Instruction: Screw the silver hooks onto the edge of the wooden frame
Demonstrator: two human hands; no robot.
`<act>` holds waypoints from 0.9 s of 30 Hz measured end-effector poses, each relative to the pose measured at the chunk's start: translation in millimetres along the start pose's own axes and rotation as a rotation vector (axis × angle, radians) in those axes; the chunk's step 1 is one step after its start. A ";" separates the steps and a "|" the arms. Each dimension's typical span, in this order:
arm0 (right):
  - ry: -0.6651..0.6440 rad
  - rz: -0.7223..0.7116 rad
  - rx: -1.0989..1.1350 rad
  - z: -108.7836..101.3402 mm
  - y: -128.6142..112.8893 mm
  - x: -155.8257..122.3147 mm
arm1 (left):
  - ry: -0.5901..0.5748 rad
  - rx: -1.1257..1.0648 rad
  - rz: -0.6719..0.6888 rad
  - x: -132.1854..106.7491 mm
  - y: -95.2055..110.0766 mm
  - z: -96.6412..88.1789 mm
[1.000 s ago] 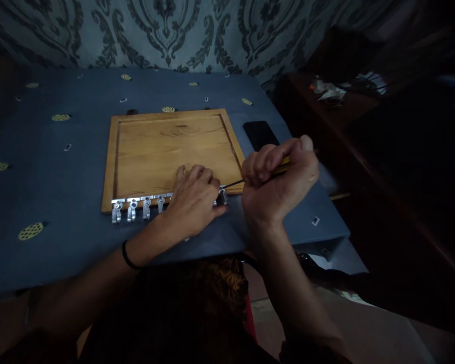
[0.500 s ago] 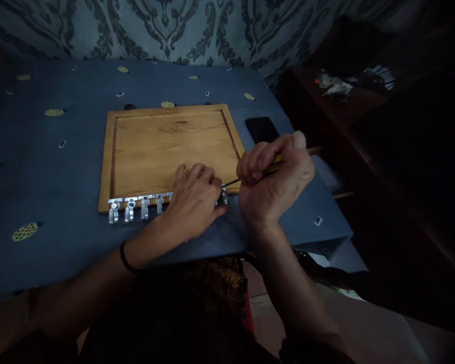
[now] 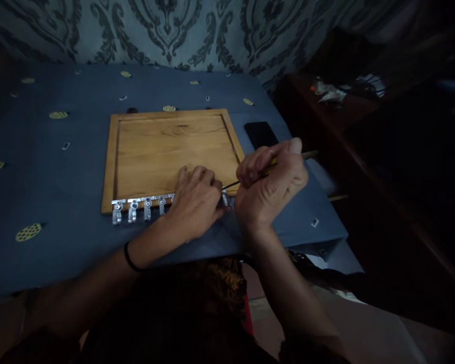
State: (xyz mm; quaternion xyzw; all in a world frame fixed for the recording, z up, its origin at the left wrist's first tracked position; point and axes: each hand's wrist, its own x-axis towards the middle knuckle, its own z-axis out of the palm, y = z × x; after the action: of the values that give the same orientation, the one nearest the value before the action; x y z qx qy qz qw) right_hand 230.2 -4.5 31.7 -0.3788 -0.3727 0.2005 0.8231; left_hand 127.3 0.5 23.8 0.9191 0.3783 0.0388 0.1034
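From here the screwdriver (image 3: 232,184) slants toward eight o'clock, its thin dark shaft ending by the silver hooks (image 3: 147,208) at five o'clock on the board (image 3: 167,151). The right hand (image 3: 269,192) has fingers wrapped round its yellowish handle. The brown, framed board runs nine to three. The left hand (image 3: 193,205) bends over the hooks; whether its fingers pinch, I can't tell.

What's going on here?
A person's right hand grips a yellow-handled tool with a thin dark shaft, tip at the rightmost visible silver metal hook along the near edge of a light-brown framed wooden board. The left hand covers part of the hook row. A flat black rectangular object lies on the blue patterned tablecloth.
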 end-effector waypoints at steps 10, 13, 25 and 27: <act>0.027 0.030 -0.085 2.0 -1.2 0.4 | 0.121 -0.002 0.000 0.4 -0.4 9.4; 0.014 0.029 -0.096 1.7 -1.2 -0.9 | 0.119 -0.011 0.004 -0.6 -1.3 10.0; 0.020 -0.021 0.051 2.3 -11.4 6.1 | 0.187 -0.051 -0.015 -11.2 -10.0 -7.4; 0.027 -0.067 0.058 1.0 -21.6 9.6 | 0.287 -0.118 -0.023 -23.4 -25.2 -20.2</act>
State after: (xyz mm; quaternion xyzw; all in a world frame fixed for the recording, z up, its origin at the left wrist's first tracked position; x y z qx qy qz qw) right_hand 236.6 -11.9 53.2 -0.3449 -0.3682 0.1785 0.8448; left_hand 90.3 4.8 38.1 0.8919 0.3968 0.1909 0.1027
